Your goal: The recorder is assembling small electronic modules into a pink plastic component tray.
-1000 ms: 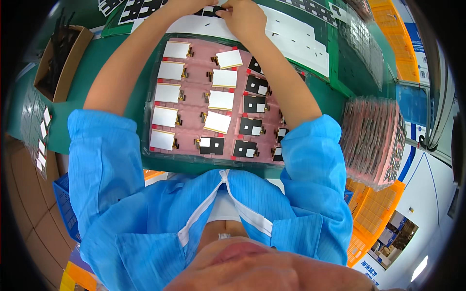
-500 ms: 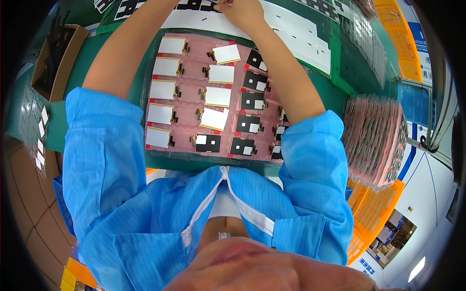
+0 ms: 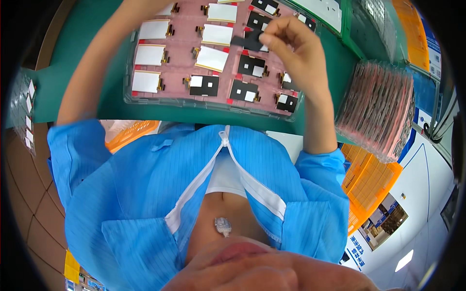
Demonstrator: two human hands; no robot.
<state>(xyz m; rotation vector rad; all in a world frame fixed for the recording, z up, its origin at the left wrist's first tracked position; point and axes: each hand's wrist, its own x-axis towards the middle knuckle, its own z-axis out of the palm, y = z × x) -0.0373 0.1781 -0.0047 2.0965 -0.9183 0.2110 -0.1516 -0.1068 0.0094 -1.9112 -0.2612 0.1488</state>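
Right hand (image 3: 296, 46) pinches a small flat black rectangular piece (image 3: 246, 42) between thumb and fingertips, holding it just above the clear plastic tray with pink pockets (image 3: 145, 99) on the green bench top (image 3: 73, 63). Grip is nearly closed, on the piece's right edge only. Left hand runs out of frame at the top; its grip can't be told. The tray holds white-faced flat cells (image 3: 146, 81) on the left and black pieces with white labels (image 3: 204, 85) on the right. The piece looks light, thin and bendable, likely easy to crease; best handled by the edges, off the face. A stack of pink trays (image 3: 378, 106) sits to the right.
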